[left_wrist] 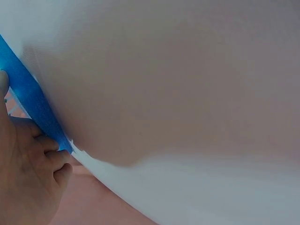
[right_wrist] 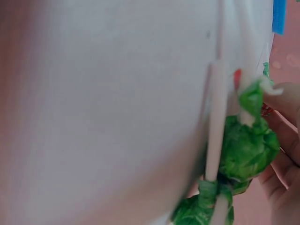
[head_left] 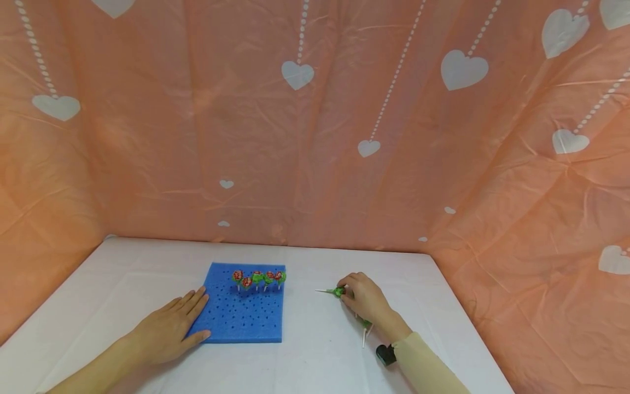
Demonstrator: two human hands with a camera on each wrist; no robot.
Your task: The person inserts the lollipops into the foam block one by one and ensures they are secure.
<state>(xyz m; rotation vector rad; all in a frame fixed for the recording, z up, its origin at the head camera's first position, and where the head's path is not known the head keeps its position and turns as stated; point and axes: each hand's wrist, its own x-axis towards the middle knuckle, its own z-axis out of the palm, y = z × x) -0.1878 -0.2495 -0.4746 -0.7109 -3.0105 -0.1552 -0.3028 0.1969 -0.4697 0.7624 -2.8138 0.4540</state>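
A blue foam board [head_left: 241, 320], dotted with small holes, lies on the white table. Several lollipops [head_left: 257, 277] in red and green wrappers stand upright along its back right part. My left hand [head_left: 164, 331] rests at the board's left edge, fingers straight, thumb on the near left corner; the left wrist view shows the fingers against the blue side [left_wrist: 42, 110]. To the right of the board, my right hand [head_left: 365, 298] pinches a lollipop [head_left: 338, 291] by its green-wrapped head, its white stick pointing left. Other green-wrapped lollipops [right_wrist: 248, 147] lie beneath the right wrist, partly hidden by it.
The white table [head_left: 315, 361] carries the board and the loose lollipops. A small black device [head_left: 386, 354] sits at the right wrist beside the beige sleeve [head_left: 428, 361]. Orange curtains [head_left: 325, 164] with white hearts surround the table at the back and sides.
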